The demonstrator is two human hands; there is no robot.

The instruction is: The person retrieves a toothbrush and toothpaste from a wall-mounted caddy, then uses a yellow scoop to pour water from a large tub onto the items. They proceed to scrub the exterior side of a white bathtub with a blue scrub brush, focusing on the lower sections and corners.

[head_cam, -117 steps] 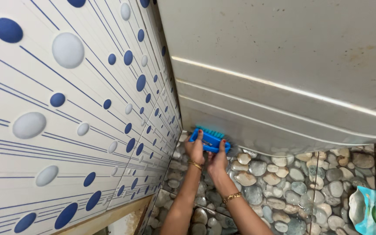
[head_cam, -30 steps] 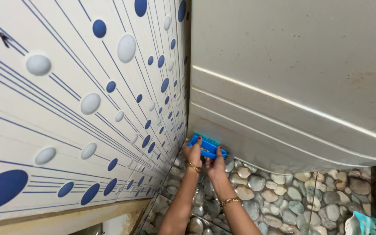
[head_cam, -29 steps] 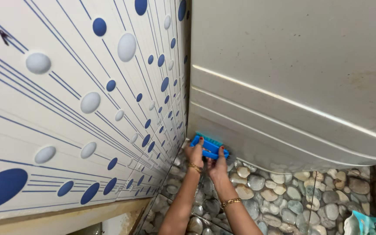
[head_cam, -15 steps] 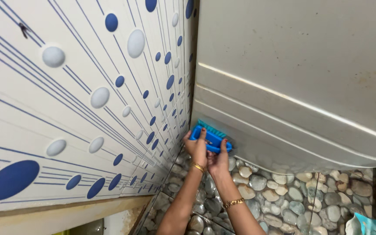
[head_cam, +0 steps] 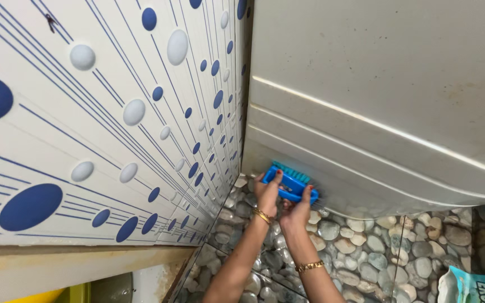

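A blue scrub brush (head_cam: 288,180) with teal bristles is pressed against the lower edge of a large white panel (head_cam: 388,101), close to the corner with the tiled wall. My left hand (head_cam: 267,193) grips the brush's left end. My right hand (head_cam: 298,209) grips its right end from below. Both wrists wear gold bangles, and both forearms reach up from the bottom of the head view.
A wall of white tiles (head_cam: 108,123) with blue and grey dots and lines fills the left. The floor is pebble-pattern tile (head_cam: 366,247), wet-looking. A teal and white packet (head_cam: 470,286) lies at the bottom right corner. A yellow object (head_cam: 35,295) peeks at bottom left.
The brush and both hands have shifted slightly along the panel's lower edge towards the corner, and the view has tilted a little. The grip on the brush is unchanged.
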